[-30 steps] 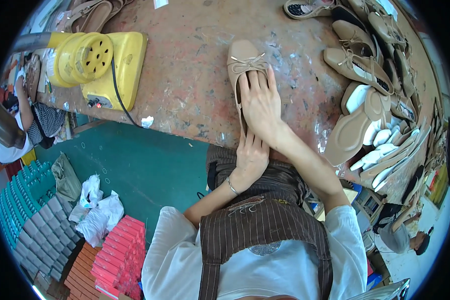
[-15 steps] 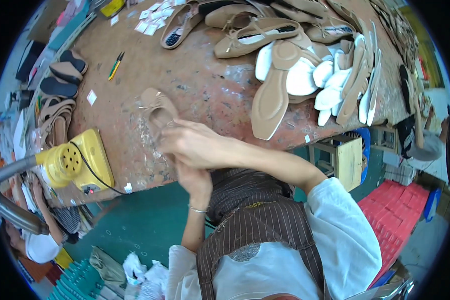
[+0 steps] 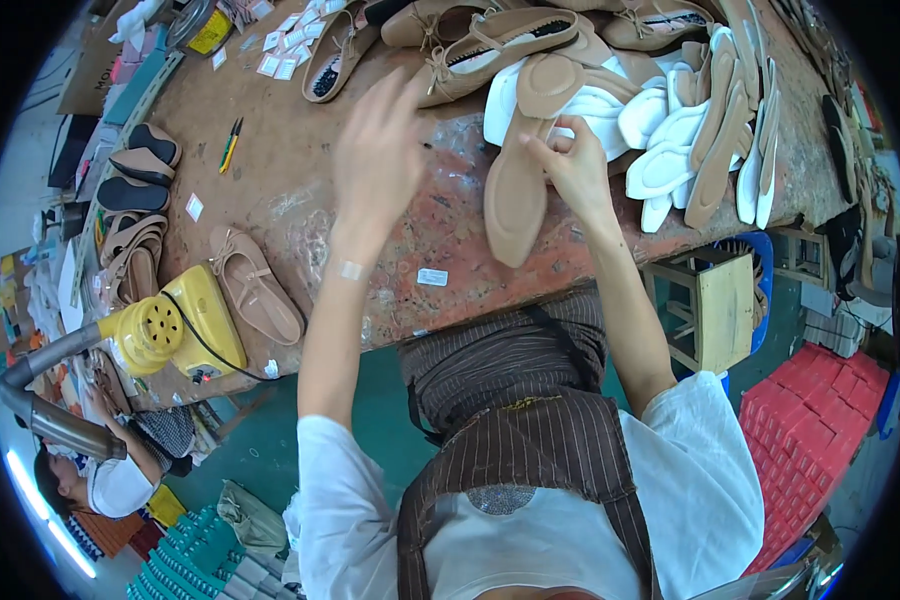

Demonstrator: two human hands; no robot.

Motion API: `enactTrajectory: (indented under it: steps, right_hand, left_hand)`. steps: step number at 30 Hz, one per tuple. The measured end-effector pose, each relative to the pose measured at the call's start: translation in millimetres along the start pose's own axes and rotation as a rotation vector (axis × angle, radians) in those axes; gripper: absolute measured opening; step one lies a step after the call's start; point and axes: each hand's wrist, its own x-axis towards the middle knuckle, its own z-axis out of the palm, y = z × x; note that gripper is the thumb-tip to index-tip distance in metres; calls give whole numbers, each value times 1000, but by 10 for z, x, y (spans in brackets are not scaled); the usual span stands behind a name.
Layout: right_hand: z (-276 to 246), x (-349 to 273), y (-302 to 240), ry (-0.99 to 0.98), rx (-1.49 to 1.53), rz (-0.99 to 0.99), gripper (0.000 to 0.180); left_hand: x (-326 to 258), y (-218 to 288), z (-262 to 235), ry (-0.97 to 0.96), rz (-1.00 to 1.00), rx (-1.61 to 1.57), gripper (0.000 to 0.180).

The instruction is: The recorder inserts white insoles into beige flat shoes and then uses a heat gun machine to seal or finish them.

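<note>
My right hand [image 3: 578,172] pinches the edge of a tan insole [image 3: 515,205] at the front of the pile, thumb and finger near its narrow middle. My left hand [image 3: 378,165] is raised over the table, blurred, with its fingers stretched toward the shoes at the back; nothing shows in it. Just beyond those fingers lie tan flat shoes with bows, one of them a strapped shoe [image 3: 500,50]. Another tan flat shoe [image 3: 255,290] rests alone on the table left of my left forearm, its bow end pointing away.
A yellow machine [image 3: 202,320] with a grey hose stands at the left front. White-backed insoles [image 3: 660,130] heap up at the right. Small white labels [image 3: 288,45], a cutter knife [image 3: 231,146] and dark-soled shoes [image 3: 135,190] lie farther left. A wooden stool [image 3: 715,310] stands beyond the table edge.
The tan shoe, earlier at my hands, now lies beside the yellow machine. My hands have parted: the left is toward the back, the right at the insoles. A small label now shows near the front edge.
</note>
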Motion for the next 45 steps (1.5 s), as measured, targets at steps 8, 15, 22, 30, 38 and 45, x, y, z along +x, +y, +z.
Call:
enactTrajectory:
  steps: [8,15,22,30,38,45]
  right_hand:
    - [-333,-16,31,-226,828,298,27]
    - [-385,-21,89,-324,895,302,23]
    - [-369,-14,108,-293,866,261,18]
    - [-196,-85,-184,57,-108,-172,17]
    - [-354,-76,-250,-331,1007,362,26]
    - [-138,-443,-71,-398,1175,551,21]
  left_hand:
    - [599,-189,876,-148,194,55,16]
    - [43,-130,158,-97,-56,-34,11]
    - [-1079,-8,-652,62,-706,-71,19]
    - [-1770,684,-584,48,-1043,-614,34]
    - [-935,873,-445,-355,-637,-142,41]
    - [-578,758,-155,-253,-695,-717,54]
